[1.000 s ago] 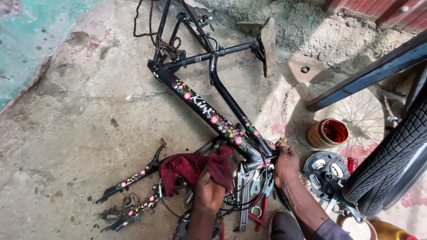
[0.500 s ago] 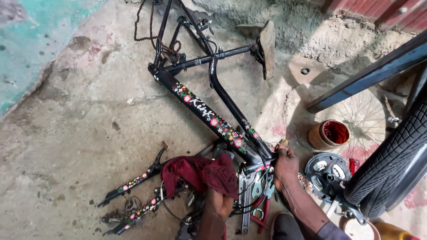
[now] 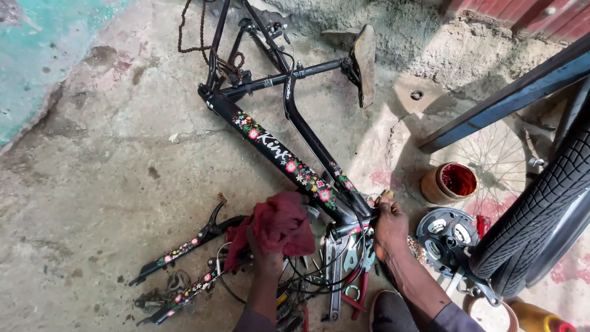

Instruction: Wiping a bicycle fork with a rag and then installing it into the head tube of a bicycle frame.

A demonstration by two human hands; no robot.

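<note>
Concrete floor [image 3: 92,184], stained and cracked. A black bicycle frame [image 3: 276,147] with flower decals is lying flat on it, saddle [image 3: 364,61] up near the far wall, loose chain [image 3: 190,27] hanging off the top end.

Left hand [image 3: 267,249] is clenching a dark red rag [image 3: 276,224], bunched up and covering most of the fingers, just above the fork [image 3: 184,270], whose two decorated legs are pointing down-left.

Right hand [image 3: 388,224] is closing around the lower end of the frame where the tubes are meeting; fingers wrapped tight on the metal.

Between the hands: a tangle of black cables [image 3: 319,276], wrenches and red-handled pliers [image 3: 353,295] lying on the floor.

To the right: a chainring [image 3: 445,237] lying flat, a brown tin of red grease [image 3: 452,183] beside a spoked wheel [image 3: 498,154], and a knobby tyre [image 3: 541,209] standing at the edge of view.
</note>
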